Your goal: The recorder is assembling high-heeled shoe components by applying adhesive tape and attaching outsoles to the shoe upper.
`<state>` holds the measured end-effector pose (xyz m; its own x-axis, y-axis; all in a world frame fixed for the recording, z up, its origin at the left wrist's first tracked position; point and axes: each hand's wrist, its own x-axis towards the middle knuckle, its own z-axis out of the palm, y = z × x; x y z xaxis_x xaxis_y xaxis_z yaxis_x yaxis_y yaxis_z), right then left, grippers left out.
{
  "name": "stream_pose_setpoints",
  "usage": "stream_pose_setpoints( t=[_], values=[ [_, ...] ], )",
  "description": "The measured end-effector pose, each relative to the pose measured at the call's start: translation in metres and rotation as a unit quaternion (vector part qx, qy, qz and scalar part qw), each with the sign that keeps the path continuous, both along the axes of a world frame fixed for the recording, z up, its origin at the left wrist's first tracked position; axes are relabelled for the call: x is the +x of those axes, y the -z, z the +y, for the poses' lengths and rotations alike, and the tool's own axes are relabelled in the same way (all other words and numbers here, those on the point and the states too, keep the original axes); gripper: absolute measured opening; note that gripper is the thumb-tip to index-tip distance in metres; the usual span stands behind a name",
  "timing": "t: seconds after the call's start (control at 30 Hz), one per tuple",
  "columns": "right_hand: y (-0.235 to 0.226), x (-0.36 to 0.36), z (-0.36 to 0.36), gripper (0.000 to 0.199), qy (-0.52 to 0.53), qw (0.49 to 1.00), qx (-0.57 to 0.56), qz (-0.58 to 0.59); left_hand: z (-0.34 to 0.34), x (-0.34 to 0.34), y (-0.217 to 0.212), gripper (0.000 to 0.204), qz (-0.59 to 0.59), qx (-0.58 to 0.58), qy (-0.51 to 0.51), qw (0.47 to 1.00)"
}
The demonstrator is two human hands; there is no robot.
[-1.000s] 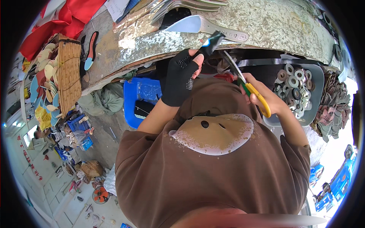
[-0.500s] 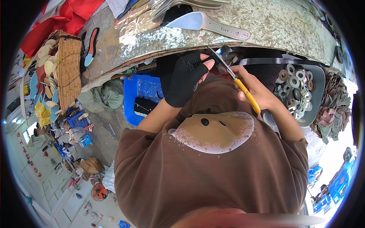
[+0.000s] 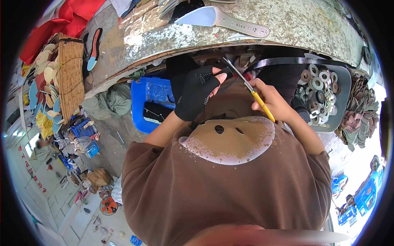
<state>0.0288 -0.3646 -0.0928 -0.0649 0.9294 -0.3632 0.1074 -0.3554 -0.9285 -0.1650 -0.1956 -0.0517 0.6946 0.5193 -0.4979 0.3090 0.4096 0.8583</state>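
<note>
Below the bench edge: the left hand [image 3: 198, 93], in a black fingerless glove, pinches a small dark piece [image 3: 228, 73] between thumb and fingers — closed on it, held just under the worn workbench [image 3: 197, 30].
Right hand: the right hand [image 3: 274, 101] is bare and wrapped around yellow-handled scissors [image 3: 249, 88]; the metal blades point up and left, their tips touching or just beside the dark piece.
Change from earlier frame: a second ago the scissors sloped down to the right with the blades lower; half a second ago they had swung up toward the glove. Now the blades lie closer still to the pinched piece, and the gloved hand has hardly shifted.
Black strap: a black strip [image 3: 287, 62] runs right from the hands, along the bench underside.
Tray: a grey tray [image 3: 344, 88] at the right holds rolls of tape — pale rings with dark cores.
Far on the bench: a pale blue shoe insole [image 3: 223, 18] lies flat; a second insole with a red rim [image 3: 94, 49] sits far left.
Left side: a woven basket panel [image 3: 69, 76] beside stacked cut soles in yellow, blue and cream.
Crate: a blue plastic crate [image 3: 152, 100] stands on the floor left of the gloved hand.
Signs and packages: red characters run along the pale wall at the lower left; small blue boxes lie below the stacked soles.
</note>
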Motion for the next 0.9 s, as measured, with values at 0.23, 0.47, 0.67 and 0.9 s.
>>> stream_pose_setpoints(
  t=[0.23,0.47,0.67,0.9],
  values=[
    [-0.014,0.063,0.018,0.063,0.215,0.949,0.096,-0.211,-0.001,-0.008,0.004,0.016,-0.013,-0.04,0.023,0.999],
    [-0.045,0.143,0.059,0.043,0.234,0.688,0.242,-0.643,-0.01,0.024,0.004,0.016,-0.172,0.106,-0.038,0.979],
    [-0.025,-0.007,0.084,0.019,0.137,0.943,0.264,-0.15,0.032,0.063,-0.004,0.026,-0.127,0.531,0.021,0.838],
    [-0.042,0.044,0.146,0.018,0.155,0.974,0.164,0.006,0.132,0.086,0.03,0.034,0.081,0.712,0.076,0.693]
  ],
)
